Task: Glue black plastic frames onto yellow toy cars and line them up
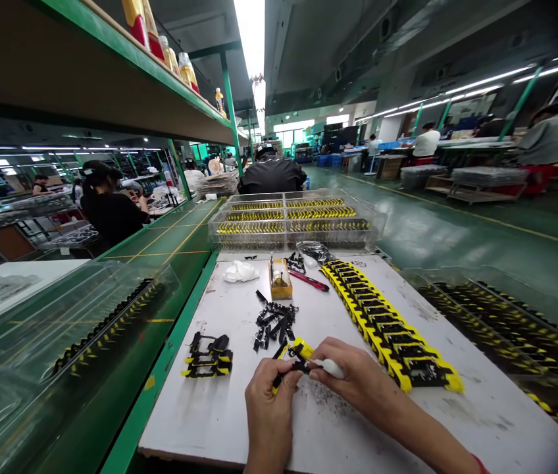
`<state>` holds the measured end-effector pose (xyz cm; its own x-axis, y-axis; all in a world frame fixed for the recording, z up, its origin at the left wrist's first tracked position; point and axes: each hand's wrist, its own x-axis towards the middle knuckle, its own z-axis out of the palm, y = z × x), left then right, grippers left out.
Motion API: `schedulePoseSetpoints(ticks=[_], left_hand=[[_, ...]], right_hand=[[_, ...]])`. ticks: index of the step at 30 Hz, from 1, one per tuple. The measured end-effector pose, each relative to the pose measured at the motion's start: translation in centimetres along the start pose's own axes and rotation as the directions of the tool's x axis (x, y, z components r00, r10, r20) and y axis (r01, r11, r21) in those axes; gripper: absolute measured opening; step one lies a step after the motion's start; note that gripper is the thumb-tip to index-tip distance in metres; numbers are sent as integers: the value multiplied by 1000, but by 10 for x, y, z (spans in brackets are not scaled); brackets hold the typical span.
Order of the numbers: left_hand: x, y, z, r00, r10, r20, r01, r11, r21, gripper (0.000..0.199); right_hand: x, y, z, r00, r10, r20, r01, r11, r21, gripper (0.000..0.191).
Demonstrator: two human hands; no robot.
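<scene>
My left hand [270, 398] is closed around a black-and-yellow plastic part [301, 347], which sits low over the white board. In my right hand [353, 375] is a small white bottle [331, 367], its narrow end against the part; the fingers hide some of it. Just beyond the hands lies a heap of small black strips [275, 322]. To the left stand a few black-and-yellow pieces [208, 355], set close together. A long row of black-and-yellow parts [387, 322] runs along the right side of the board.
The white board [229, 428] also carries a wooden box [280, 284], a red-and-black pen-like tool [309, 281] and crumpled white tissue [240, 271]. Clear trays [293, 230] of parts stand behind, with more on both sides. A shelf [160, 72] overhangs the left; co-workers sit further off.
</scene>
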<state>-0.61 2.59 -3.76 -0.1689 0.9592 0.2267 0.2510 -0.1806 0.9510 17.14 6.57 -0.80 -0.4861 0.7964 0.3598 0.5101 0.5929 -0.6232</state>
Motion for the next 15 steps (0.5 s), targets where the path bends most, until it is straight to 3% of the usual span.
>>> schedulePoseSetpoints(ticks=[10,13,15], left_hand=[[-1,-8,9,994,-108,3,108,987,-119,21],[0,-9,9,984,-176,-25,168,967,-189,45],[1,-8,8,981,-190,-25,180,956,-231,51]], right_hand=[[-7,8,18,996,8,-94,-7,1000,13,6],[-7,11,14,992,15,-129,-10,999,39,7],[-7,13,9,982,-12,-186,19,999,37,8]])
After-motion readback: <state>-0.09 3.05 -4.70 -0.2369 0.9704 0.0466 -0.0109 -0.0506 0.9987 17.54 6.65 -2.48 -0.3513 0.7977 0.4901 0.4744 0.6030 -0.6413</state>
